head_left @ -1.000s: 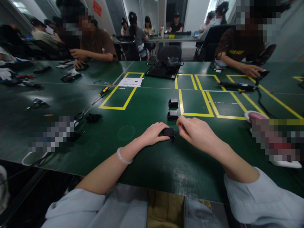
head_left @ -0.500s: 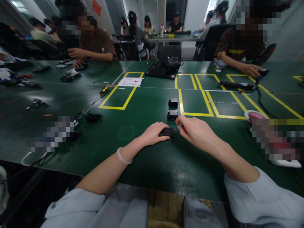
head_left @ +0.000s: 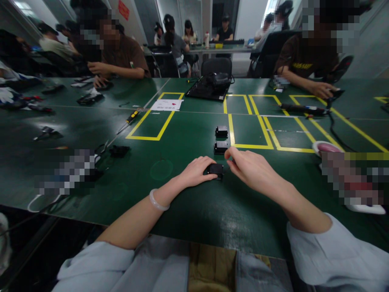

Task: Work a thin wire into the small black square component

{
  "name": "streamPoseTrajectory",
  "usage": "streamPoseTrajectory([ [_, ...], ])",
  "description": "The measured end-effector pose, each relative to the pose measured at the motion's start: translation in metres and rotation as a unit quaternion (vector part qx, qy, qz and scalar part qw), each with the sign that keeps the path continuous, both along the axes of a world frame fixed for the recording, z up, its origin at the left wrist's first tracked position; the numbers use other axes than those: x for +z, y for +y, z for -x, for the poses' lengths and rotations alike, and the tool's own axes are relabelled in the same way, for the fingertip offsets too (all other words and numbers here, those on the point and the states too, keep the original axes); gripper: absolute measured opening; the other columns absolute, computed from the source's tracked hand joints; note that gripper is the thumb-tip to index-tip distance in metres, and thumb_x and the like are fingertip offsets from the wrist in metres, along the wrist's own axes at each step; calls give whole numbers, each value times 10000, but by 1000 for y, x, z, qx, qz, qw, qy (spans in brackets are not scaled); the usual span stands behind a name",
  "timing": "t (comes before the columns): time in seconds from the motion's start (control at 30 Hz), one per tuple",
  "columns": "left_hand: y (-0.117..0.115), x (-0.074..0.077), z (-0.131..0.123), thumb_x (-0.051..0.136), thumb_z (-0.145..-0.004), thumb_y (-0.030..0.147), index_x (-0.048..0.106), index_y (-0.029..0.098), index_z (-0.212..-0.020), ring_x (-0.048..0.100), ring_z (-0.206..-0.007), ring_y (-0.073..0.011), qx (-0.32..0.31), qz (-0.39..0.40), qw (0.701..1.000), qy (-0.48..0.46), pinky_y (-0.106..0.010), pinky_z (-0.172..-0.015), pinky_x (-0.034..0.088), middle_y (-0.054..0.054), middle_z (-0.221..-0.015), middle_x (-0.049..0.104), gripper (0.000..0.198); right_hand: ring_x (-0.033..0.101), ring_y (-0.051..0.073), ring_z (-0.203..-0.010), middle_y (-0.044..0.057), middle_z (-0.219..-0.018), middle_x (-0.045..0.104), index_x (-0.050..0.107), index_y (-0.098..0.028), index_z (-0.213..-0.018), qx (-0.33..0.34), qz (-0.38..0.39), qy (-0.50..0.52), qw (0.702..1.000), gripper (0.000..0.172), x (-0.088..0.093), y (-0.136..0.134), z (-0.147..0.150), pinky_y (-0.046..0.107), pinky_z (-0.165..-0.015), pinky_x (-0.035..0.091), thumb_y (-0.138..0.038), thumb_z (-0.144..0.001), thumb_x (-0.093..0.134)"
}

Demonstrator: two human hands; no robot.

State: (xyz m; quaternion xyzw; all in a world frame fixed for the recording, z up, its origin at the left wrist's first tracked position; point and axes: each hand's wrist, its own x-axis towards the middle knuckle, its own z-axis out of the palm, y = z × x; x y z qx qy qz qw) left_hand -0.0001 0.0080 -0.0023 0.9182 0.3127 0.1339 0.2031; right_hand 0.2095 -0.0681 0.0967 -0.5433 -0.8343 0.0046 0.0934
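Observation:
My left hand (head_left: pixel 196 171) rests on the green table (head_left: pixel 188 211) and grips a small black box-shaped part (head_left: pixel 216 169) from its left side. My right hand (head_left: pixel 251 168) is at the part's right edge, its fingers pinched together at something thin that is too small to make out. Two more small black parts (head_left: pixel 221 147) (head_left: pixel 221 131) lie in a line just beyond the held one, beside a yellow taped rectangle (head_left: pixel 249 145).
A screwdriver (head_left: pixel 130 119) and a white paper (head_left: pixel 167 105) lie at the far left of centre, a black tray (head_left: pixel 209 88) at the back. A black piece (head_left: pixel 119 151) sits left. Other people work along the far side and at the right.

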Motion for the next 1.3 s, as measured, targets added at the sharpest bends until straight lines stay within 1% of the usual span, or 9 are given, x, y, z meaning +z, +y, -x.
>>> streamPoseTrajectory([
  [0.17, 0, 0, 0, 580, -893, 507, 547, 230, -1151, 551, -1013, -241, 0, 0, 1000, -6, -380, -892, 443, -62, -1138, 595, 381, 603, 176, -671, 36, -784, 673, 530, -186, -1002, -1, 0, 2, 1000, 156, 3, -1, 0, 268, -602, 313, -249, -945, 399],
  [0.3, 1, -1, 0, 575, -892, 516, 543, 227, -1172, 548, -1005, -243, 1, 2, 1000, -4, -381, -878, 445, -65, -1125, 594, 404, 592, 183, -647, 39, -720, 669, 561, -194, -910, -8, 0, -39, 999, 241, 5, -1, 2, 275, -584, 278, -331, -983, 377],
  [0.4, 1, -1, 0, 573, -891, 513, 550, 229, -1162, 544, -1023, -245, 2, 4, 1000, 0, -381, -884, 442, -67, -1140, 591, 393, 592, 184, -640, 47, -723, 674, 571, -186, -966, -22, -2, -53, 998, 233, 3, -1, 2, 275, -577, 267, -304, -982, 370],
  [0.53, 0, 0, 0, 581, -889, 508, 548, 232, -1155, 545, -1023, -242, 3, 5, 1000, -2, -379, -893, 441, -62, -1143, 590, 384, 604, 184, -673, 41, -767, 680, 546, -183, -1051, -5, -5, -23, 1000, 205, 0, -1, 0, 271, -603, 304, -254, -961, 376],
  [0.7, 0, 1, 0, 579, -896, 495, 545, 231, -1147, 549, -1007, -240, 0, 2, 1000, -3, -375, -884, 445, -60, -1133, 592, 366, 611, 188, -701, 45, -805, 682, 538, -181, -1015, -7, -2, -8, 1000, 174, 1, -1, 1, 277, -620, 325, -247, -953, 389],
  [0.87, 0, -1, 0, 579, -897, 496, 541, 229, -1174, 548, -1002, -237, -1, 2, 1000, -7, -373, -875, 447, -57, -1121, 593, 387, 612, 211, -692, 54, -769, 687, 560, -186, -953, -27, 6, -38, 999, 251, 4, 0, 4, 289, -600, 304, -336, -987, 363],
  [0.97, 1, -1, 0, 582, -895, 503, 547, 227, -1161, 546, -1007, -235, 1, 2, 1000, -6, -371, -876, 449, -54, -1122, 591, 385, 612, 210, -685, 60, -775, 692, 562, -177, -999, -32, 7, -45, 998, 250, 2, 0, 4, 290, -598, 301, -298, -988, 344],
  [1.1, 0, 0, 0, 582, -894, 512, 550, 222, -1151, 546, -1002, -234, 0, 1, 1000, -8, -372, -879, 450, -55, -1124, 592, 389, 613, 189, -703, 53, -829, 693, 533, -171, -1070, -6, -1, -12, 1000, 208, -1, 0, 2, 280, -621, 325, -238, -964, 367],
  [1.3, 1, -1, 1, 573, -896, 516, 547, 223, -1153, 547, -999, -240, 0, 0, 1000, -7, -378, -883, 447, -63, -1118, 593, 390, 602, 186, -683, 39, -795, 680, 536, -178, -1005, -8, -7, -8, 1000, 162, 1, -1, 4, 285, -621, 327, -248, -954, 400],
])
